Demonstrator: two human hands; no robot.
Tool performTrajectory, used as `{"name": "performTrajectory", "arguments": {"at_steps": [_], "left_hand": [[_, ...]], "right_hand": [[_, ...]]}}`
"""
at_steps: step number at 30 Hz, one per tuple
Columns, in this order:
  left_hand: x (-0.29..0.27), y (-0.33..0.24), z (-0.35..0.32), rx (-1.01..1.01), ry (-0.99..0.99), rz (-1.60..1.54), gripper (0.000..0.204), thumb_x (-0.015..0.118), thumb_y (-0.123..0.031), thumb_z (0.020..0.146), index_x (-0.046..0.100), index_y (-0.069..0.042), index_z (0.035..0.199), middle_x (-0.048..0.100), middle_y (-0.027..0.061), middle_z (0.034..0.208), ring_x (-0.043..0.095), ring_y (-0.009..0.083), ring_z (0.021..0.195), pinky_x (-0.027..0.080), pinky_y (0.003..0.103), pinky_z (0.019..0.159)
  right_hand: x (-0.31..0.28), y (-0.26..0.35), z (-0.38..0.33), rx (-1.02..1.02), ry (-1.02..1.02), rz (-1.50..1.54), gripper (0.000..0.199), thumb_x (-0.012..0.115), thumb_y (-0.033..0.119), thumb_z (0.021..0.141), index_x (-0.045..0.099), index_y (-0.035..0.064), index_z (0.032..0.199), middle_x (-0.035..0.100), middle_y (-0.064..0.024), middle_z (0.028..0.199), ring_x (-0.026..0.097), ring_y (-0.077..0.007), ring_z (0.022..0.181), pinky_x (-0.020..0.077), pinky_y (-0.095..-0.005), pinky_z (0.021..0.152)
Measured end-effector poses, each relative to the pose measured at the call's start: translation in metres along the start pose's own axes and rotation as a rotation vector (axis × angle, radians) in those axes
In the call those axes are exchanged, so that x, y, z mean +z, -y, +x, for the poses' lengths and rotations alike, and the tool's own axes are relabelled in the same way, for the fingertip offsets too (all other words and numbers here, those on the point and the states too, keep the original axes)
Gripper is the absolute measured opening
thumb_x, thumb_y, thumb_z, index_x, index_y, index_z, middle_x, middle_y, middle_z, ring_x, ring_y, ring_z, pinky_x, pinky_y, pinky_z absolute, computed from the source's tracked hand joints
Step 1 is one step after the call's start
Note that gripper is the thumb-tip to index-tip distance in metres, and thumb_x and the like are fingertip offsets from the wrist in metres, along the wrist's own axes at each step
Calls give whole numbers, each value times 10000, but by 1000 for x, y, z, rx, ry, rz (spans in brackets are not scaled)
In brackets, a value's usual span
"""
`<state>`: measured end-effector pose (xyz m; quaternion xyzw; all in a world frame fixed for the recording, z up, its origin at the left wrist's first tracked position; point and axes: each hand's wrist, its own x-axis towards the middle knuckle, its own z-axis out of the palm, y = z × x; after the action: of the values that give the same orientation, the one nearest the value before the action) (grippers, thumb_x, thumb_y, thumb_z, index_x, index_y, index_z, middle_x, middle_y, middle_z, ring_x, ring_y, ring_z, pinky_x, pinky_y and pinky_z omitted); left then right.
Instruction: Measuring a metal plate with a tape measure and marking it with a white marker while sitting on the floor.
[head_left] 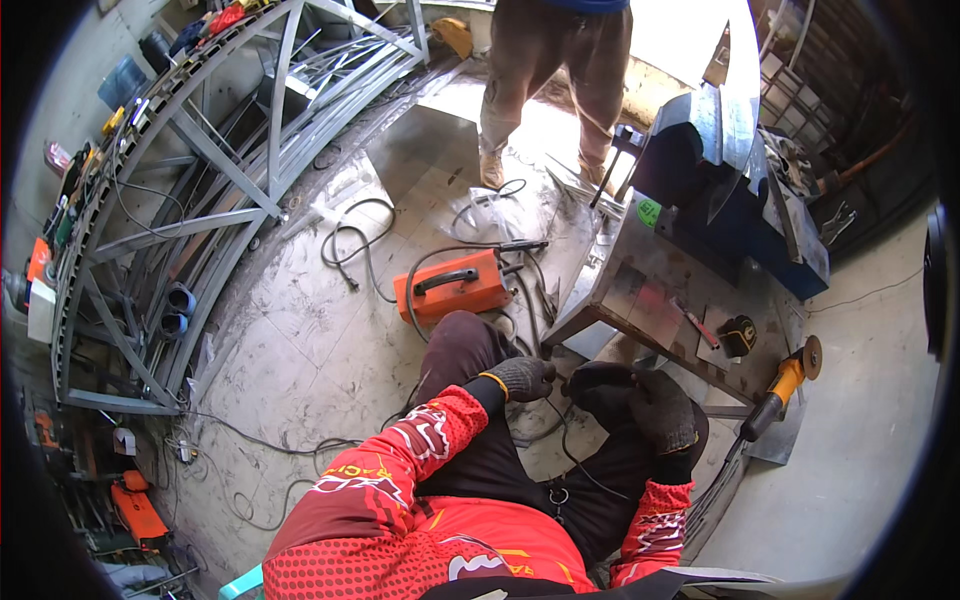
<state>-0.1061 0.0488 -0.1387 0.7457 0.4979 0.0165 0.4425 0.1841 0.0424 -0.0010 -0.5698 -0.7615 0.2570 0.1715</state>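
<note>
Now both gloved hands (590, 390) curled shut near lap; black cable (560, 435) hanging between them.

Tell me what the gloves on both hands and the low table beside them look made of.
Left hand and right hand: dark grey knitted fabric gloves, ribbed weave, probably coated palms. Low grey table: bare sheet metal, likely steel, dull sheen with scuffs and reflected light.

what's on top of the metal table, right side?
On the metal table: a red-handled tool and a black tape measure. The yellow angle grinder lies at its edge. The underside is hidden.
</note>
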Motion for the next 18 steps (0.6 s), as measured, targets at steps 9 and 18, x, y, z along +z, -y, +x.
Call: {"name": "performTrajectory", "arguments": {"at_steps": [9, 18], "left_hand": [[-2, -1, 0, 14, -4, -6, 454, 634, -352, 913, 672, -34, 1234, 700, 264, 1164, 679, 422, 1103, 536, 491, 952], [4, 4, 2, 39, -56, -35, 426, 618, -310, 848, 692, -32, 1162, 710, 251, 1126, 678, 429, 1064, 539, 499, 928]], "right_hand": [[-3, 4, 1, 8, 24, -34, 346, 720, 183, 873, 711, 68, 1199, 729, -180, 1090, 721, -353, 985, 567, -429, 860], [-2, 1, 0, 20, 23, -16, 363, 742, 199, 879, 707, 73, 1217, 731, -165, 1114, 726, -339, 996, 572, -430, 868]]}}
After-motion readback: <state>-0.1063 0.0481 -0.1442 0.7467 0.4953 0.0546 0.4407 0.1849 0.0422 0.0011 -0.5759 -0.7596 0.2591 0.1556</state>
